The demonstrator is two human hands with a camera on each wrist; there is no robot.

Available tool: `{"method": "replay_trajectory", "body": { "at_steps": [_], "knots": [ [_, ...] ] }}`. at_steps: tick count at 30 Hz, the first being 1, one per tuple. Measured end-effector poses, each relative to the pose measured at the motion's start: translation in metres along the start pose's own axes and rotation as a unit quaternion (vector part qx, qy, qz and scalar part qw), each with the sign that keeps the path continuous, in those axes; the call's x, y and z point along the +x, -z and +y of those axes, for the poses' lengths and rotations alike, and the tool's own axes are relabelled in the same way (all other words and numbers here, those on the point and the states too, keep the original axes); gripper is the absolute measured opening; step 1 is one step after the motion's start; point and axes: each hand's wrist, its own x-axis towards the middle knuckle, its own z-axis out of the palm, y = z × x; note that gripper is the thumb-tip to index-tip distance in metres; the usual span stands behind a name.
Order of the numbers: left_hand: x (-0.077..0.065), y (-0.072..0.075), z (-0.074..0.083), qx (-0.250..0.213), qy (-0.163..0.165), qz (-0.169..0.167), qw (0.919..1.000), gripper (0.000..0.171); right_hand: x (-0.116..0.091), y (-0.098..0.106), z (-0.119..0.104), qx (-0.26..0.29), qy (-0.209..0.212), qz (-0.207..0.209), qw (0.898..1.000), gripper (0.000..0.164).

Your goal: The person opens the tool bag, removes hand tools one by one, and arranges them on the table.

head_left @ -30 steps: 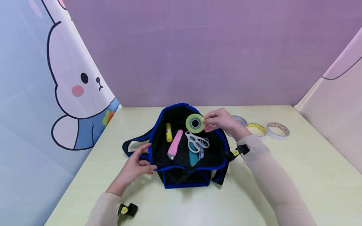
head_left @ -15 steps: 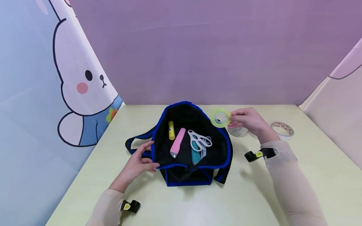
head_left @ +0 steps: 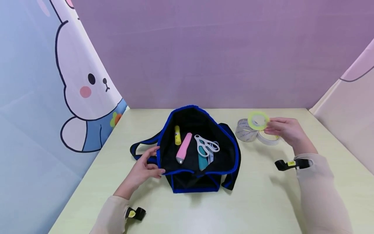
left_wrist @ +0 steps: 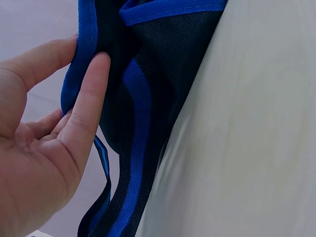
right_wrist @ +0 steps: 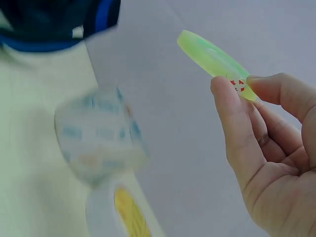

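Out over the right half of the table, my right hand (head_left: 287,130) pinches a thin yellow-green tape roll (head_left: 258,120) between thumb and fingers. The right wrist view shows that roll (right_wrist: 212,57) almost edge-on, red arrows printed near my fingertips. My left hand (head_left: 143,170) pinches the blue-edged rim of a black fabric bag (head_left: 190,182), thumb on one face of the rim (left_wrist: 79,74) and fingers on the other. Inside the gaping bag lie a yellow stick (head_left: 177,135), a pink pen-shaped tool with a silver tip (head_left: 184,148), white-handled scissors (head_left: 205,144) and a teal-handled tool (head_left: 202,159).
Beside my right hand stand a wide clear tape roll (head_left: 246,131) and a white tape roll with a yellow core (head_left: 268,139). Bag straps (head_left: 144,143) spread on both sides. A purple backdrop (head_left: 204,55) rises behind the table (head_left: 201,214).
My right hand has carried the yellow-green tape roll from over the bag's mouth to the right, over the other rolls. It now hides the rightmost one. My left hand stays at the rim.
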Motion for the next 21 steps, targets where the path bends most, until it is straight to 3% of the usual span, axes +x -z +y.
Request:
{"method": "replay_trajectory", "body": {
  "at_steps": [6, 15, 21],
  "knots": [
    [0.001, 0.0, -0.002, 0.0, 0.001, -0.001, 1.0, 0.083, -0.013, 0.036, 0.006, 0.063, -0.003, 0.029, 0.998, 0.033],
    [0.001, 0.0, -0.001, 0.003, 0.001, -0.002, 1.0, 0.083, -0.029, 0.071, 0.012, 0.128, -0.002, 0.056, 0.99, 0.034],
    [0.001, 0.0, 0.0, 0.002, 0.006, 0.001, 1.0, 0.083, -0.038, 0.096, 0.018, 0.2, 0.009, 0.112, 0.973, 0.032]
  ]
}}
